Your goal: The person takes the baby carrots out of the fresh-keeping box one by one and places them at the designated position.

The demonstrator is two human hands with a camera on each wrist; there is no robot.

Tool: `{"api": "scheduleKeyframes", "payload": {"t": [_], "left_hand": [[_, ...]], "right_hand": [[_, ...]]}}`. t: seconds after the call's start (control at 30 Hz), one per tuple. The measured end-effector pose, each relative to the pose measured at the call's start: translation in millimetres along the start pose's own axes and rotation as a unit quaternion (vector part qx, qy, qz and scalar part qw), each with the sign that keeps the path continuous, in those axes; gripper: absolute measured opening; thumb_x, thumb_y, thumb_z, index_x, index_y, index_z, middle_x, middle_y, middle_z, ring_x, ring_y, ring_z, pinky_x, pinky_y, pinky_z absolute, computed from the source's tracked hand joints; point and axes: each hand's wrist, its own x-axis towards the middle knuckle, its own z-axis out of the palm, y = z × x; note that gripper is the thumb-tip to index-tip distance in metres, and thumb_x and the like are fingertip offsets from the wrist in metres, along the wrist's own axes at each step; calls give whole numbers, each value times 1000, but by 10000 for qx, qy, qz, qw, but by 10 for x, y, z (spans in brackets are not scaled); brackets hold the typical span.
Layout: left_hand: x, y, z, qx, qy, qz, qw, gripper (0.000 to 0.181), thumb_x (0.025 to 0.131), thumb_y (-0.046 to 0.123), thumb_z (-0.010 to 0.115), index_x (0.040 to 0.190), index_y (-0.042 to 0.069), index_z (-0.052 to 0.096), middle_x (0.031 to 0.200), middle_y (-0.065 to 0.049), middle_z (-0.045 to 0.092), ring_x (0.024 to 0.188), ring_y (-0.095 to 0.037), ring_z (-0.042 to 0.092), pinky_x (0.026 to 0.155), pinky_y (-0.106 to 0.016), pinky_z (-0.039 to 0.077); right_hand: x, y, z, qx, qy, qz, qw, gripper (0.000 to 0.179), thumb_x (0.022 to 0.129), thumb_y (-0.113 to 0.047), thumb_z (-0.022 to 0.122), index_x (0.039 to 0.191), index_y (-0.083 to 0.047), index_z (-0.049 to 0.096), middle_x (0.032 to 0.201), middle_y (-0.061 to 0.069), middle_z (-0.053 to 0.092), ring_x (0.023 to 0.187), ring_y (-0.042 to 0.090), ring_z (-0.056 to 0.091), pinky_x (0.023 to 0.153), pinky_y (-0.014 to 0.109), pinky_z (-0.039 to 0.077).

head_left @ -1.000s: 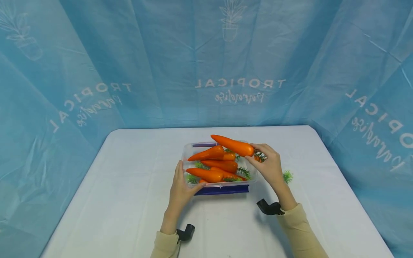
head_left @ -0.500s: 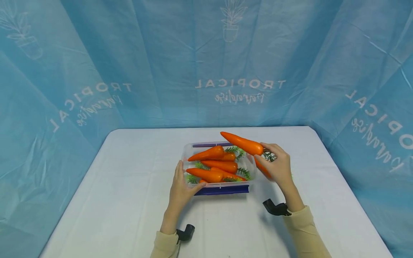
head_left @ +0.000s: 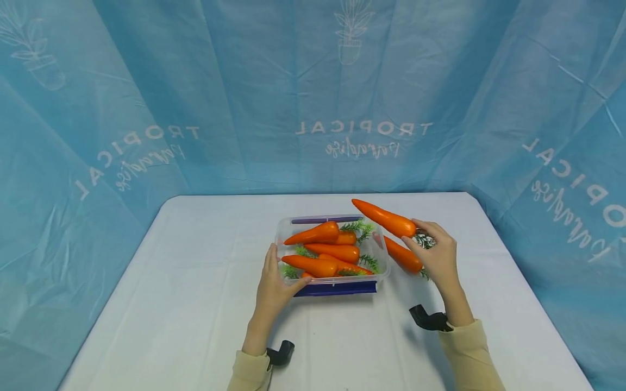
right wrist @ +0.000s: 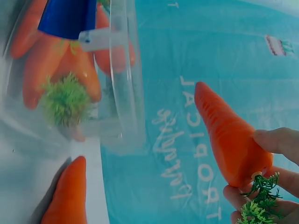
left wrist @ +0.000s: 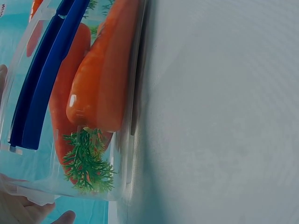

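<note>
A clear plastic box (head_left: 382, 255) with blue clip flaps stands mid-table, holding several orange carrots (head_left: 335, 252) with green leafy tops. My left hand (head_left: 274, 288) rests on the box's left side, the thumb along its front rim and the other fingers along the outer wall. Held up over the box's right edge is one carrot (head_left: 386, 218), its tip pointing left and away; my right hand (head_left: 435, 252) pinches it at the leafy end between thumb and fingers. The right wrist view shows the same carrot (right wrist: 229, 135) clear of the box.
Just right of the box another carrot (head_left: 405, 256) lies on the white table (head_left: 205, 282), its leaves partly behind my right hand. A blue printed curtain (head_left: 244, 98) hangs behind the table and at both sides.
My right hand has moved right with the carrot, drawing it from above the box toward its right edge. The carrot lying on the table has come into view. My left hand stays put.
</note>
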Motion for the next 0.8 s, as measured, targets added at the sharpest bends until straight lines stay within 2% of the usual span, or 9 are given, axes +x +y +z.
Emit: {"api": "scheduleKeyframes", "payload": {"t": [0.23, 0.3, 0.57, 0.8], "left_hand": [[-3, 21, -25, 44, -43, -50, 10000, 117, 71, 55, 77, 153, 3, 10, 159, -19, 15, 142, -39, 28, 112, -55, 31], [-2, 23, -28, 66, -42, -60, 10000, 117, 71, 55, 76, 153, 3, 11, 159, -19, 15, 143, -39, 27, 112, -55, 31], [-4, 18, -31, 24, -27, -32, 10000, 116, 71, 53, 77, 152, 3, 11, 159, -20, 16, 143, -40, 26, 112, -56, 30], [-10, 18, -18, 24, -31, -21, 10000, 116, 71, 53, 77, 152, 1, 12, 158, -21, 17, 142, -41, 27, 111, -56, 31]], "right_hand": [[-21, 130, -82, -118, 164, 137, 9997, 43, 75, -3, 79, 116, 3, 66, 106, 19, 68, 90, -3, 54, 84, 1, 40], [-27, 174, -99, -142, 205, 134, 9996, 43, 75, -2, 78, 115, 4, 66, 106, 20, 68, 89, -5, 53, 84, 1, 40], [-59, 346, -140, -144, 278, 303, 9991, 42, 76, -3, 77, 115, 5, 65, 106, 21, 67, 88, -9, 52, 80, 1, 41], [-72, 484, -160, -331, 296, 492, 9978, 42, 76, -5, 78, 116, 4, 66, 105, 19, 68, 88, 4, 56, 78, 1, 41]]}}
